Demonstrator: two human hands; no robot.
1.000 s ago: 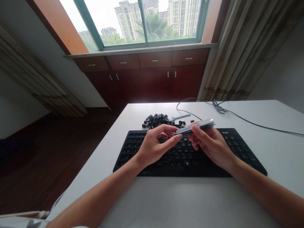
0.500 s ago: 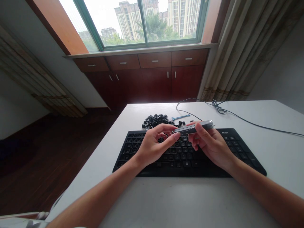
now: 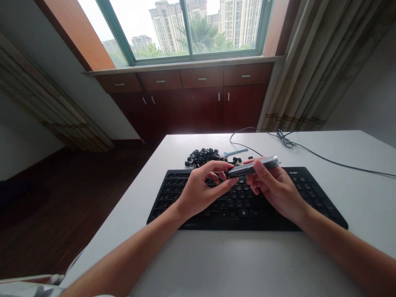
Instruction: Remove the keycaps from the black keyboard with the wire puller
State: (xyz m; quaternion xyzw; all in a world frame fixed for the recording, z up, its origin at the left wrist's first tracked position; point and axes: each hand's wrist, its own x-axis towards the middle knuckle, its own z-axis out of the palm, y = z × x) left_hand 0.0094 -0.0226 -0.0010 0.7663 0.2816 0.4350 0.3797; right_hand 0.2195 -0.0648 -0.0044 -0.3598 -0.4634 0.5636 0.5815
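Note:
Over the keyboard, both hands are on a slim grey-and-black keycap puller with a clear, shiny right end. My right hand grips its right half, thumb along the near side and fingers behind and beneath. With thumb and forefinger, my left hand pinches the left tip; its other fingers curl behind. Many left-side keys on the keyboard lack their caps, while caps remain on the right. Just behind it lies a heap of loose black keycaps.
A blue brush-like tool rests beside the keycap heap. The keyboard's dark cable runs in a bundled loop toward the right edge of the white table. Beyond the table stand red-brown cabinets under a window.
Thin wires that stuck out at the puller's left end no longer show. My left fingers have shifted slightly right along its tip; my right hand has hardly moved.

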